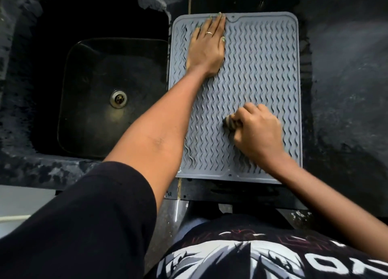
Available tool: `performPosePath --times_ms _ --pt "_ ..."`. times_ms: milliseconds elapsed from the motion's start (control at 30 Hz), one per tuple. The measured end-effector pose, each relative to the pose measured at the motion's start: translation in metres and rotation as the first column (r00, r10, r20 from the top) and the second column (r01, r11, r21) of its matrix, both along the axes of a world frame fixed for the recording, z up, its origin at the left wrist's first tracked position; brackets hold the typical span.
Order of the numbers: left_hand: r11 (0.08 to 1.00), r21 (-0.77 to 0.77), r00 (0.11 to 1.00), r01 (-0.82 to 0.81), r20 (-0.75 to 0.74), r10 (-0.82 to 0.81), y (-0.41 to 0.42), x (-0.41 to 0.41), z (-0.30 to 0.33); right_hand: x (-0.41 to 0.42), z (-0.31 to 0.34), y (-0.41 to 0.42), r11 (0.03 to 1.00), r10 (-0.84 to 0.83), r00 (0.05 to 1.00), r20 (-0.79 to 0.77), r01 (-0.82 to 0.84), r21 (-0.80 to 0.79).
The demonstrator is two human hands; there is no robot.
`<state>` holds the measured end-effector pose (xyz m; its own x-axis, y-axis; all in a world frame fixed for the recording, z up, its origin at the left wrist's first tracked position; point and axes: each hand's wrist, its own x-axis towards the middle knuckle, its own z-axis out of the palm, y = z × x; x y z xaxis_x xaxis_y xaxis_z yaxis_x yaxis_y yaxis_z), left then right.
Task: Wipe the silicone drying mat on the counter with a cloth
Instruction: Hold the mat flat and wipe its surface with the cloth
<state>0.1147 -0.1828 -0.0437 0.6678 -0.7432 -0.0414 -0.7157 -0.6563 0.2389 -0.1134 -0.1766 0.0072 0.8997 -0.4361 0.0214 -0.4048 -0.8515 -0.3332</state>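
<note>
A grey silicone drying mat [262, 68] with wavy ridges lies flat on the dark counter, right of the sink. My left hand [207, 47] rests flat on the mat's far left part, fingers together and reaching its far edge. My right hand [258, 129] is closed around a small bunched brownish cloth [230, 122] and presses it onto the mat near its middle, toward the near edge. Only a bit of the cloth shows past my fingers.
A black sink [69, 85] with a metal drain [118, 98] sits left of the mat. Dark mottled counter [346, 89] extends to the right and behind. The mat's near edge overhangs the counter front, just ahead of my body.
</note>
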Motion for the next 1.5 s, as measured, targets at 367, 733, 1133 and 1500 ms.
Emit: performPosePath --times_ms 367,733,1133,1500 --pt "0.996 0.059 0.998 0.064 -0.019 -0.063 0.035 -0.045 -0.003 0.106 -0.008 -0.086 0.987 -0.155 0.987 -0.037 0.153 -0.039" --pt "0.992 0.117 0.998 0.045 -0.046 -0.04 0.038 -0.056 0.01 -0.05 0.004 0.015 0.99 0.023 1.0 -0.002 -0.023 0.138" --pt "0.993 0.112 0.999 0.044 -0.036 -0.041 0.064 -0.089 0.009 0.039 -0.005 -0.048 0.991 -0.119 0.992 0.028 0.117 0.07" --pt "0.996 0.091 0.998 0.023 -0.059 -0.017 0.063 -0.093 0.009 -0.111 -0.012 0.04 0.989 0.039 0.993 0.112 -0.055 0.139"
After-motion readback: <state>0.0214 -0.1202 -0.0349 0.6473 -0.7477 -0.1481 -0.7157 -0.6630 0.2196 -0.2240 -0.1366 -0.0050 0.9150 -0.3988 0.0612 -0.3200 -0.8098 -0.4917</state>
